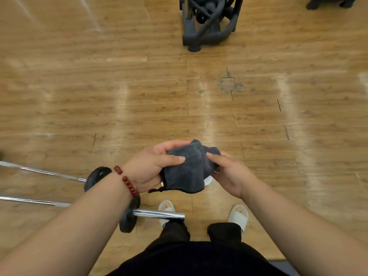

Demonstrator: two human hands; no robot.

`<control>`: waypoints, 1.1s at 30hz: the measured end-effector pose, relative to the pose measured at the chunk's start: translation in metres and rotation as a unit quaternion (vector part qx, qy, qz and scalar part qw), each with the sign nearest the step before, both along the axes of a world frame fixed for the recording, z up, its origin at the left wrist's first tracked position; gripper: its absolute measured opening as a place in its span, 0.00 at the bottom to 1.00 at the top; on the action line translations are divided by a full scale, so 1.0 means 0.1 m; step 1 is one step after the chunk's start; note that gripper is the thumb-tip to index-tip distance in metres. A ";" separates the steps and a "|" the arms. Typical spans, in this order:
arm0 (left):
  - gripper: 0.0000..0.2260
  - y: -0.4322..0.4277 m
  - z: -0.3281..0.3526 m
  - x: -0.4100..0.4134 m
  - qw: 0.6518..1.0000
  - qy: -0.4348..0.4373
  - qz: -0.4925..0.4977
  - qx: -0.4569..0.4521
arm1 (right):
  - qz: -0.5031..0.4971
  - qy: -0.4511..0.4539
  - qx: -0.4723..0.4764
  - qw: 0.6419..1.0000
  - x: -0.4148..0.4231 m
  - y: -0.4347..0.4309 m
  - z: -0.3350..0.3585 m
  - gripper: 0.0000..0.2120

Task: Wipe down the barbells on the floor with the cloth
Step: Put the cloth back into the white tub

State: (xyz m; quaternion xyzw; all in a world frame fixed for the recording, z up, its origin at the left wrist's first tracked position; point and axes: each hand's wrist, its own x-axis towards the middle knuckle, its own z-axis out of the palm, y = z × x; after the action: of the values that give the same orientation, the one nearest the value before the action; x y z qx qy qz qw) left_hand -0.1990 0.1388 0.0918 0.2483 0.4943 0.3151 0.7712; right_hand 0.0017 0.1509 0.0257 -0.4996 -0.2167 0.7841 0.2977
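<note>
I hold a dark grey cloth [189,170] in front of me, above the floor. My left hand [151,166] grips its left side, thumb on top. Pinching the right side is my right hand [229,174]. Two barbells lie on the wooden floor at the lower left. The nearer barbell [157,214] has a chrome sleeve end by my left foot and a black plate [128,220]. The farther barbell [45,173] runs off to the left with a black plate [95,176] partly hidden behind my left wrist.
A dark grey machine base [207,26] stands on the floor at the top centre. Another dark object [328,3] sits at the top right corner. My feet in white slippers [239,216] stand just right of the nearer barbell's end.
</note>
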 end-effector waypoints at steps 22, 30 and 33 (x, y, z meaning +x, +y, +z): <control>0.08 -0.33 -0.50 1.13 0.941 0.278 0.191 0.016 | -0.075 -0.092 0.106 0.987 1.28 0.44 0.18 0.05; 0.12 -0.19 -0.47 0.76 0.922 0.386 0.023 0.016 | 0.093 -0.264 0.340 0.898 0.97 0.51 0.40 0.08; 0.30 -0.03 -0.36 0.79 0.949 0.289 -0.028 0.124 | 0.215 -0.217 0.363 0.880 0.72 0.53 0.55 0.05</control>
State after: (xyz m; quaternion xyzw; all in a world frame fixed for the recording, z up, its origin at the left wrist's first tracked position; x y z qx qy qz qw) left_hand -0.1197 0.1353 0.0556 0.4357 0.6461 0.2671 0.5670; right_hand 0.0737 0.2040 0.0809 -0.4554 -0.6473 0.5673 0.2276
